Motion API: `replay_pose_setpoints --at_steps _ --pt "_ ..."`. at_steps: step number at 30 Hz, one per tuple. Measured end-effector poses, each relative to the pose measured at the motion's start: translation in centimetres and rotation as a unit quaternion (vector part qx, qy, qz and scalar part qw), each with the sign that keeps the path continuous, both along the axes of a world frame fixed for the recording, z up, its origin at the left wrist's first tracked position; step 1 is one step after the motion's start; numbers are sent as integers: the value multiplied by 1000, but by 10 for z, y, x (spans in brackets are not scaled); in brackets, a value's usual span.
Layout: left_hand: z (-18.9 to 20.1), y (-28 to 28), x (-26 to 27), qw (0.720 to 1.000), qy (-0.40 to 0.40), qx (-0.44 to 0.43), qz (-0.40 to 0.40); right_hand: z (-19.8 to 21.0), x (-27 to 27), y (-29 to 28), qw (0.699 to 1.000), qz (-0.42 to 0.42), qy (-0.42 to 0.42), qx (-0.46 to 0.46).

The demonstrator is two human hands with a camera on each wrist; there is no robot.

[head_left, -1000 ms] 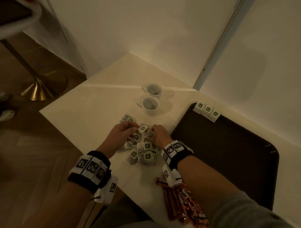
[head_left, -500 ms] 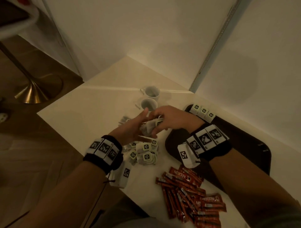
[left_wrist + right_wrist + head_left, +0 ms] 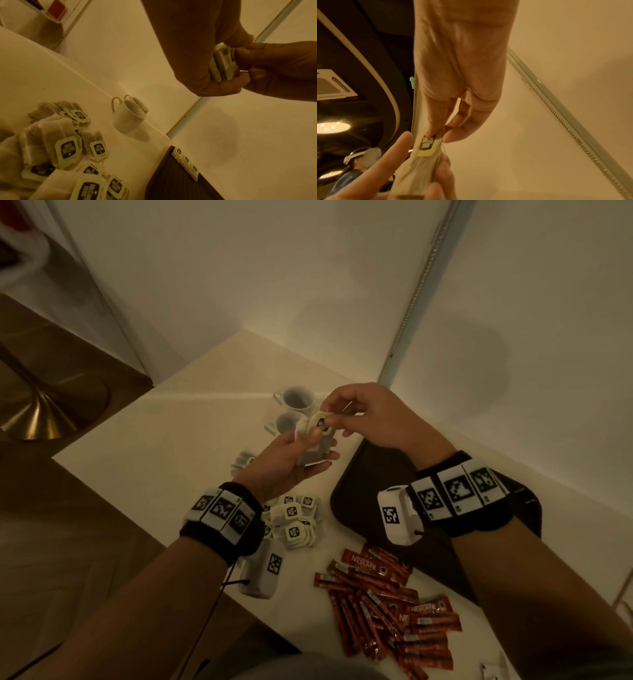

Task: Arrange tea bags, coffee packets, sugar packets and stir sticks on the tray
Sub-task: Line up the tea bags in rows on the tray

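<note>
My left hand point(image 3: 301, 451) holds a small stack of tea bags point(image 3: 317, 436) above the table, thumb on top and fingers beneath. My right hand point(image 3: 346, 412) pinches the tag of the top tea bag point(image 3: 426, 144) in that stack. In the left wrist view the stack point(image 3: 223, 63) sits edge-on between both hands. A pile of loose tea bags point(image 3: 294, 523) lies on the table below my left wrist. Red coffee packets point(image 3: 387, 607) are heaped near the front edge. The dark tray point(image 3: 363, 491) lies to the right, with three tea bags point(image 3: 186, 161) lined along its far edge.
Two white cups point(image 3: 294, 409) stand on the table beyond my hands, close to the wall corner. A brass table base point(image 3: 37, 412) stands on the wooden floor at left. The table's left edge runs diagonally past the tea bag pile.
Both hands have risen from the tea bag pile with a stack of tea bags. My right hand has shifted to pinch the top tag while my left cradles the stack.
</note>
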State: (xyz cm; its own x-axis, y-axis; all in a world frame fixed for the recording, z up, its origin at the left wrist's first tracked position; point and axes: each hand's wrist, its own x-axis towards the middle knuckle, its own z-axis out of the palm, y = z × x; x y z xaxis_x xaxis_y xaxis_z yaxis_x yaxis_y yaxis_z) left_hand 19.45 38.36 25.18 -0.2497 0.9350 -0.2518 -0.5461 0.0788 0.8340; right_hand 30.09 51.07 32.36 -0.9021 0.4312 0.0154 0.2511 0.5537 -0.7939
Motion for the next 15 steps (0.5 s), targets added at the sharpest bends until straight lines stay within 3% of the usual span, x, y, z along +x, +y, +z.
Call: replay_pose_setpoints --at_steps 8,15 --pt "1 4 5 997 10 55 47 20 3 -9 992 -23 100 67" --pt "4 7 4 992 0 78 103 28 2 -11 990 -23 112 78"
